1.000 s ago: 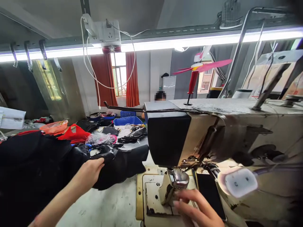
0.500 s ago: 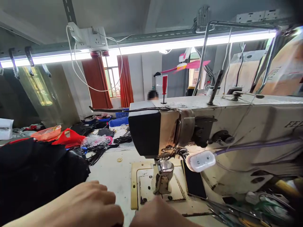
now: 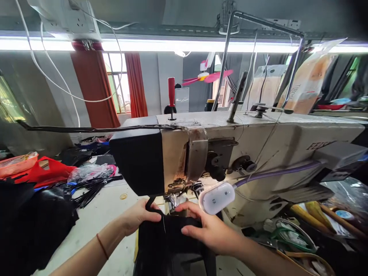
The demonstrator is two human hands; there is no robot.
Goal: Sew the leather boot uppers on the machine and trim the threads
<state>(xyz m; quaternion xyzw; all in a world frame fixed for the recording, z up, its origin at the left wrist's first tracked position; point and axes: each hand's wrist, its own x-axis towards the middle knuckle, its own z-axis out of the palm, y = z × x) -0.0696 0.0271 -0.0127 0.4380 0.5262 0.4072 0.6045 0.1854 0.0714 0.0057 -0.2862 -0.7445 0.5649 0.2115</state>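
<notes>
A black fabric piece (image 3: 179, 239) with a narrow strap at its upper left hangs below the sewing machine's needle area. My left hand (image 3: 145, 214) pinches its upper left edge, thumb on top, by the strap. My right hand (image 3: 205, 228) grips its upper right edge, thumb on the near face and fingers reaching toward the metal presser foot (image 3: 173, 201). A pale thread (image 3: 164, 224) lies against the fabric. The sewing machine (image 3: 258, 134) stands right in front, and its white lamp (image 3: 217, 197) glows just above my right hand. The fabric hides most of the needle plate.
A heap of black material (image 3: 31, 226) lies on the left of the white table (image 3: 94, 226). Behind it are a red bag (image 3: 47, 170), clear plastic and black cords (image 3: 92, 191). Tools and a green-handled item (image 3: 296, 234) crowd the right. A red-handled screwdriver (image 3: 171, 94) stands atop the machine.
Both hands have risen from the lower edge to the presser foot, and the black fabric piece has come into view in them. My view has swung right and closer to the machine.
</notes>
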